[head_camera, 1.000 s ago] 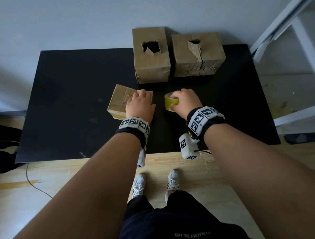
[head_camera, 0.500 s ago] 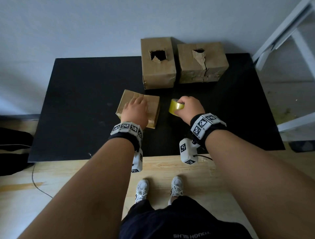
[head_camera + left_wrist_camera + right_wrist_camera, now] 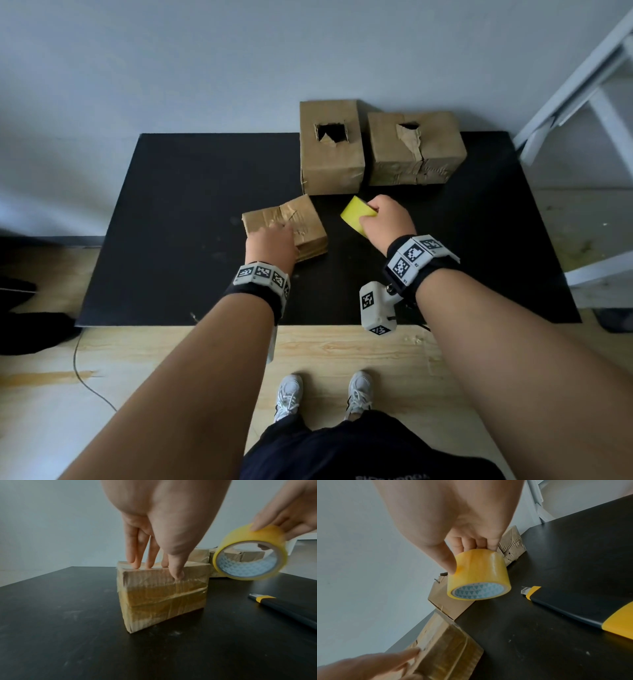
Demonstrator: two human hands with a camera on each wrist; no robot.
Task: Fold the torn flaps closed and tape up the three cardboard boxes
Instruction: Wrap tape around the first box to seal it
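Observation:
A small taped cardboard box [image 3: 301, 219] [image 3: 163, 595] lies on the black mat [image 3: 171, 240]. My left hand [image 3: 270, 236] rests on its near corner, straight fingers [image 3: 137, 555] on the top and the thumb against the side face. My right hand [image 3: 383, 219] grips a yellow tape roll [image 3: 354, 214] [image 3: 479, 574], held tilted above the mat just right of the small box. Behind stand two taller boxes: the left one [image 3: 330, 161] has a torn hole in its top, the right one [image 3: 416, 150] a torn flap hanging over its hole.
A black and yellow utility knife [image 3: 573, 607] [image 3: 283, 607] lies on the mat right of the small box, under my right wrist. A white metal frame [image 3: 582, 85] stands at the right. A dark bag [image 3: 27, 325] and a cable lie on the floor at left.
The small box has turned on the mat, and my left hand now sits on its near corner. My right hand has lifted and tilted the tape roll.

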